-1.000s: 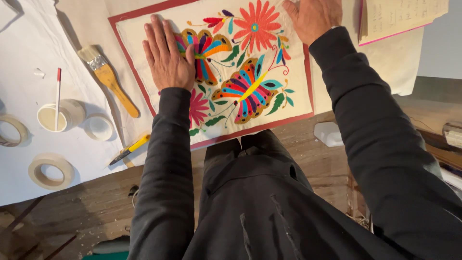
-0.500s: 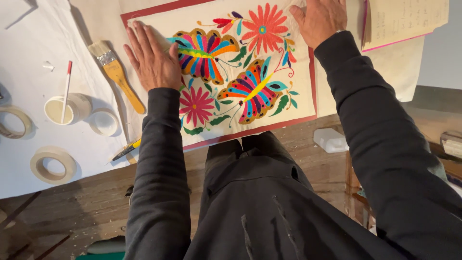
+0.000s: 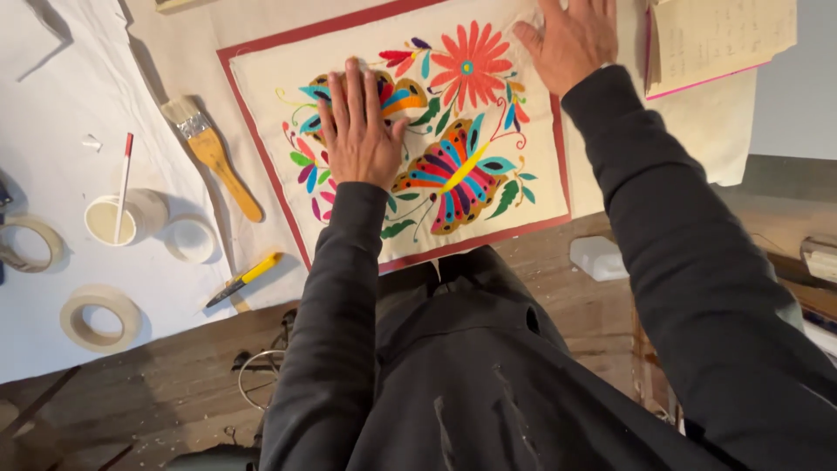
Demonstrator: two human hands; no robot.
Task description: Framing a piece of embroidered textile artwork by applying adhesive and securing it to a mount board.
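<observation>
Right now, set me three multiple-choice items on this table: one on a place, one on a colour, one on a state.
1. Where does the paintbrush lie?
A. left of the embroidered cloth
B. on the notebook
C. on the cloth

2. What colour is the cloth's border?
A. blue
B. red
C. green

3. How is the left hand?
A. clenched
B. gripping the brush
C. flat, fingers spread on the cloth

Answers: 1 A, the brush rests beside the cloth's left edge. 2 B, a red band frames it. 3 C, the palm presses down.

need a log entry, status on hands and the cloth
Left hand flat on embroidered cloth. Right hand flat at its top edge. Paintbrush beside cloth, not touching it.
</observation>
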